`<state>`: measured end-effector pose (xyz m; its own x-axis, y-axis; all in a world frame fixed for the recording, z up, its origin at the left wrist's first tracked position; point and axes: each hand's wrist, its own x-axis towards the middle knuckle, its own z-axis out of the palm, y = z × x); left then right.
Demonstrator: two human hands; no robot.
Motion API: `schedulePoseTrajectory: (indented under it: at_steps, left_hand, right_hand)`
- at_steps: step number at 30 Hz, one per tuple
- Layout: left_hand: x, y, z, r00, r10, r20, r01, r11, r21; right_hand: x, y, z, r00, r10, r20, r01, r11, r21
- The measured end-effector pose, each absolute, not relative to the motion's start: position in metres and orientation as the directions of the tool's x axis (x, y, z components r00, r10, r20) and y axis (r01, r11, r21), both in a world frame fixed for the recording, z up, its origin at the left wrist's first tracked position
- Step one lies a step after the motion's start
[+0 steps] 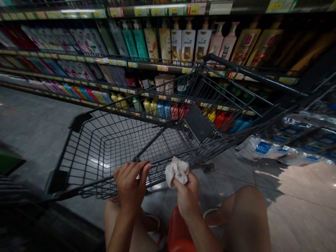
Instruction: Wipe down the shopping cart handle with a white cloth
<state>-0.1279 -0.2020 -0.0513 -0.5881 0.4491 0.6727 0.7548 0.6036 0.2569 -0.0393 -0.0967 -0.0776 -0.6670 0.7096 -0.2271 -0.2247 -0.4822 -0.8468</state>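
My left hand (pixel 131 183) rests on the near top rail of a dark wire shopping cart (pixel 100 181), its fingers curled over the bar. In my right hand (pixel 188 197) is a crumpled white tissue (pixel 177 172), pinched between thumb and fingers just outside the same rail. The cart lies across my view, its basket bare inside, with the handle (pixel 255 75) at the upper right and a folded child-seat panel (pixel 199 122) below it. Between my knees a red object (pixel 178 237) shows; its lower part is cut off, so its kind is unclear.
Beyond the cart, store shelves hold rows of shampoo bottles (pixel 188 43) above price tags. Silver-and-blue packets (pixel 263 148) hang at the right, close to the cart. A grey tiled floor (pixel 42 120) runs left. A green-topped dark object (pixel 5 161) stands at the left edge.
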Motion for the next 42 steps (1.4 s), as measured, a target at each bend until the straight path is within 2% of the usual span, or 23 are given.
schedulePoseTrajectory:
  at_steps: [2, 6, 10, 15, 17, 21, 28, 34, 42]
  left_hand:
    - [-0.128, -0.202, -0.052, -0.596, 0.445, 0.668, 0.749, 0.607, 0.264]
    - [-0.128, -0.204, -0.053, -0.599, 0.448, 0.664, 0.748, 0.609, 0.264]
    - [-0.128, -0.204, -0.053, -0.599, 0.453, 0.660, 0.751, 0.603, 0.268]
    - [-0.127, -0.203, -0.052, -0.613, 0.440, 0.656, 0.744, 0.601, 0.293]
    - [-0.127, -0.203, -0.052, -0.625, 0.436, 0.647, 0.738, 0.600, 0.308]
    - [-0.126, -0.202, -0.051, -0.638, 0.429, 0.640, 0.732, 0.596, 0.331]
    - [-0.128, -0.201, -0.052, -0.620, 0.427, 0.658, 0.738, 0.601, 0.306]
    - [-0.130, -0.201, -0.056, -0.647, 0.417, 0.639, 0.730, 0.582, 0.360]
    - [-0.131, -0.202, -0.056, -0.669, 0.422, 0.612, 0.713, 0.598, 0.367]
  right_hand:
    - [-0.048, -0.108, -0.082, -0.610, 0.791, -0.049, -0.210, -0.221, -0.952]
    - [-0.061, -0.126, -0.092, -0.468, 0.853, 0.230, -0.175, 0.166, -0.970]
    - [-0.064, -0.131, -0.102, -0.534, 0.753, 0.384, -0.105, 0.392, -0.914]
    - [-0.051, -0.116, -0.104, -0.676, 0.585, 0.449, -0.025, 0.591, -0.807]
    - [-0.043, -0.109, -0.104, -0.693, 0.571, 0.441, -0.018, 0.598, -0.801]
    - [-0.032, -0.097, -0.106, -0.642, 0.641, 0.421, -0.013, 0.540, -0.841]
    - [-0.045, -0.087, -0.105, -0.624, 0.649, 0.436, -0.072, 0.507, -0.859]
    - [-0.053, -0.096, -0.102, -0.583, 0.696, 0.419, -0.089, 0.458, -0.885]
    - [-0.055, -0.099, -0.095, -0.524, 0.721, 0.453, -0.063, 0.497, -0.865]
